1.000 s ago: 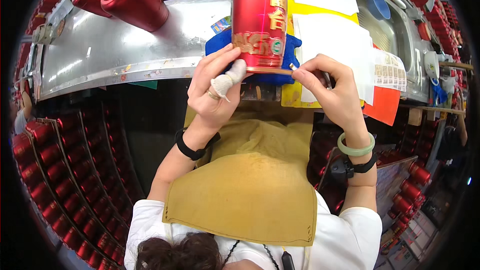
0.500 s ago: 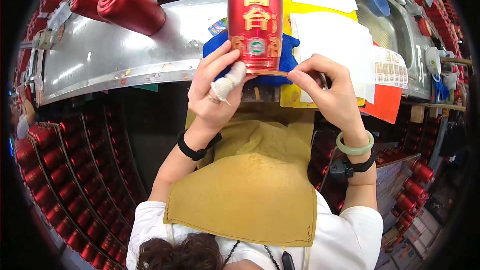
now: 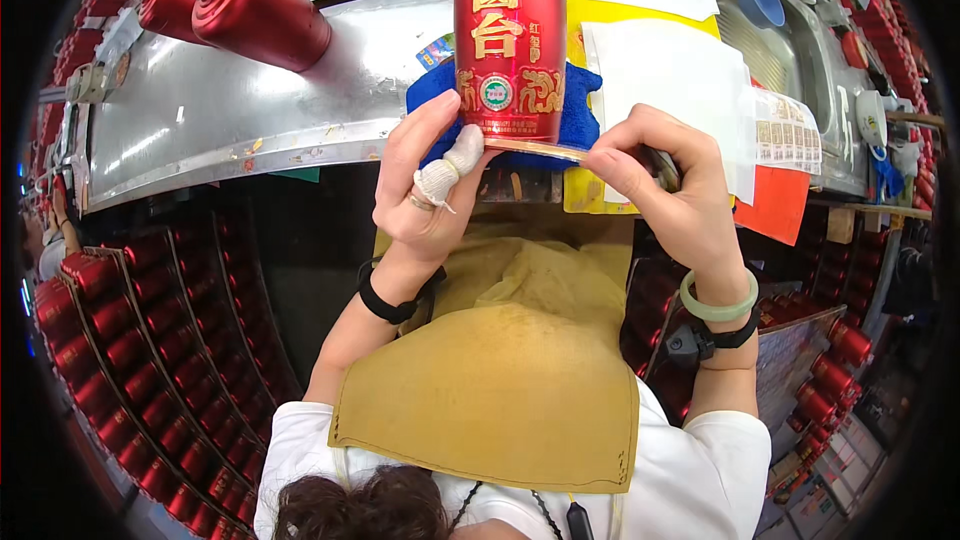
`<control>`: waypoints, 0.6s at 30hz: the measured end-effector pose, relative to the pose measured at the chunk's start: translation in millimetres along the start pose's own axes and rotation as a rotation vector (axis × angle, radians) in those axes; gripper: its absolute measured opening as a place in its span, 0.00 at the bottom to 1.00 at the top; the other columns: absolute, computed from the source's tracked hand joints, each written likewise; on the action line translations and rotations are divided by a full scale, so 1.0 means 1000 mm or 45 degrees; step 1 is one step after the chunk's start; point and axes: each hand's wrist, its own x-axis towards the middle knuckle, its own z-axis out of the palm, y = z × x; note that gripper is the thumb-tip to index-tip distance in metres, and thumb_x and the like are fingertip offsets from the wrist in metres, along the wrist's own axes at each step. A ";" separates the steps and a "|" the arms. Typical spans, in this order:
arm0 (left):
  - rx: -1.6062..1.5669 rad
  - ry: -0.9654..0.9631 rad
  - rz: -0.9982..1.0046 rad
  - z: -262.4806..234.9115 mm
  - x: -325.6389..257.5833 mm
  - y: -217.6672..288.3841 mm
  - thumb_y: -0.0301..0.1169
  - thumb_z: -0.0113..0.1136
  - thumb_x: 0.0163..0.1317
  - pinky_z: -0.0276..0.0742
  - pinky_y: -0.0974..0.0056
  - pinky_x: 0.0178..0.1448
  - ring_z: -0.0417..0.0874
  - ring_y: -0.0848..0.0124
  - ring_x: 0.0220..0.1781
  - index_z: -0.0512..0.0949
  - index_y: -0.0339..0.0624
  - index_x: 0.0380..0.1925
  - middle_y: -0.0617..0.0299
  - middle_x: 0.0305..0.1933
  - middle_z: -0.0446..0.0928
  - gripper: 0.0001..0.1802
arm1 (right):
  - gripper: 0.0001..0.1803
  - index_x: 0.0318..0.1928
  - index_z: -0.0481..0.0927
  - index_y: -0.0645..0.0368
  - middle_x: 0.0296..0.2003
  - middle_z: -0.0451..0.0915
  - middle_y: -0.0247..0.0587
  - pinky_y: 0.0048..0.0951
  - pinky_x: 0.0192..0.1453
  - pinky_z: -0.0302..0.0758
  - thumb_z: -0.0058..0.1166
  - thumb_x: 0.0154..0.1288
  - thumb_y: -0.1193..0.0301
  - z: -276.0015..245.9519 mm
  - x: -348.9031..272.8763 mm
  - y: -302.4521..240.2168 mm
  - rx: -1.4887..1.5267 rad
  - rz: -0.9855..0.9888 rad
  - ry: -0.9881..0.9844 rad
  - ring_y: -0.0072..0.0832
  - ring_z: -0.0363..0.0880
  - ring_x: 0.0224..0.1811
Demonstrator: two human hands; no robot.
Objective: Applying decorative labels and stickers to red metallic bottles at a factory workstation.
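A shiny red bottle (image 3: 508, 50) with gold lettering and a round green emblem lies on a blue cloth (image 3: 580, 105), its base toward me. My left hand (image 3: 425, 175) grips the lower left side of the bottle; one of its fingers is wrapped in white cloth and rests by the base edge. Along the base runs a thin gold-brown strip (image 3: 540, 148). Its right end is pinched between the thumb and forefinger of my right hand (image 3: 675, 180). The remaining fingers of that hand curl in around something dark that I cannot make out.
Two more red bottles (image 3: 262, 12) lie at the left on the metal table (image 3: 375, 60). White paper sheets (image 3: 665, 90) cover a yellow board (image 3: 640, 15) at the right, near a sheet of small labels (image 3: 787, 130). Beyond is a sink with a blue bowl (image 3: 760, 2). Racks of red bottles (image 3: 150, 340) flank me.
The bottle has turned a little about its length: its emblem and lettering sit farther left, and more print shows on the right. My right hand has shifted slightly right with the strip.
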 end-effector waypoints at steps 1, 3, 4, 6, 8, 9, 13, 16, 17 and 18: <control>-0.002 -0.001 -0.001 0.001 -0.002 0.000 0.12 0.74 0.54 0.85 0.61 0.62 0.85 0.61 0.58 0.79 0.27 0.56 0.46 0.61 0.79 0.27 | 0.08 0.35 0.86 0.65 0.25 0.78 0.29 0.21 0.32 0.63 0.67 0.66 0.71 0.000 0.000 0.001 0.002 -0.023 0.027 0.15 0.67 0.28; 0.084 0.040 -0.051 0.001 -0.007 -0.001 0.12 0.73 0.54 0.84 0.61 0.62 0.85 0.59 0.58 0.84 0.33 0.51 0.47 0.59 0.81 0.22 | 0.08 0.35 0.86 0.65 0.25 0.78 0.28 0.21 0.32 0.63 0.67 0.66 0.71 -0.001 0.001 0.006 0.003 -0.047 0.052 0.14 0.67 0.27; 0.219 0.077 0.132 0.003 -0.005 -0.005 0.16 0.74 0.54 0.85 0.60 0.56 0.86 0.53 0.55 0.88 0.40 0.45 0.52 0.58 0.82 0.17 | 0.08 0.35 0.86 0.65 0.25 0.78 0.28 0.21 0.32 0.63 0.67 0.66 0.71 -0.003 -0.001 0.013 -0.037 -0.003 0.069 0.14 0.67 0.28; 0.320 0.093 0.219 0.005 0.003 0.001 0.18 0.74 0.55 0.85 0.60 0.56 0.86 0.53 0.55 0.88 0.41 0.44 0.53 0.58 0.82 0.15 | 0.08 0.35 0.86 0.64 0.25 0.78 0.28 0.21 0.32 0.63 0.67 0.66 0.71 -0.005 -0.001 0.021 -0.078 0.040 0.085 0.14 0.67 0.28; 0.471 0.054 0.263 0.006 0.010 0.013 0.21 0.73 0.57 0.86 0.58 0.54 0.85 0.53 0.55 0.89 0.43 0.41 0.54 0.57 0.83 0.11 | 0.08 0.34 0.86 0.65 0.25 0.78 0.29 0.21 0.32 0.64 0.67 0.66 0.71 -0.006 -0.001 0.026 -0.103 0.102 0.084 0.14 0.68 0.28; 0.469 0.051 0.261 0.006 0.013 0.012 0.21 0.73 0.57 0.86 0.58 0.54 0.85 0.53 0.55 0.89 0.43 0.41 0.54 0.57 0.83 0.11 | 0.08 0.34 0.86 0.65 0.25 0.78 0.29 0.21 0.32 0.64 0.67 0.66 0.71 -0.005 -0.001 0.028 -0.102 0.106 0.086 0.14 0.68 0.28; 0.133 -0.098 0.154 0.005 0.013 0.004 0.18 0.74 0.55 0.88 0.58 0.52 0.86 0.53 0.55 0.88 0.39 0.42 0.51 0.53 0.85 0.13 | 0.08 0.34 0.86 0.64 0.25 0.78 0.29 0.22 0.33 0.64 0.67 0.66 0.71 0.001 0.002 0.025 -0.072 0.064 0.071 0.15 0.68 0.28; -0.116 0.091 -0.216 0.008 -0.001 0.003 0.16 0.73 0.57 0.88 0.57 0.53 0.88 0.54 0.52 0.86 0.31 0.45 0.46 0.53 0.84 0.15 | 0.08 0.34 0.86 0.64 0.25 0.78 0.29 0.22 0.32 0.64 0.68 0.66 0.71 0.005 0.005 0.027 -0.039 0.054 0.069 0.15 0.68 0.28; -0.116 0.089 -0.215 0.008 -0.004 0.002 0.16 0.73 0.57 0.88 0.57 0.53 0.88 0.54 0.52 0.86 0.31 0.45 0.46 0.53 0.84 0.15 | 0.08 0.34 0.86 0.64 0.26 0.78 0.29 0.22 0.32 0.64 0.68 0.66 0.71 0.006 0.006 0.029 -0.032 0.043 0.080 0.15 0.68 0.28; -0.067 0.090 -0.200 0.008 -0.006 0.001 0.16 0.73 0.57 0.87 0.57 0.55 0.87 0.54 0.54 0.85 0.31 0.46 0.47 0.55 0.84 0.16 | 0.08 0.34 0.86 0.64 0.26 0.78 0.29 0.22 0.32 0.64 0.68 0.66 0.71 0.006 0.005 0.029 -0.031 0.043 0.081 0.15 0.68 0.28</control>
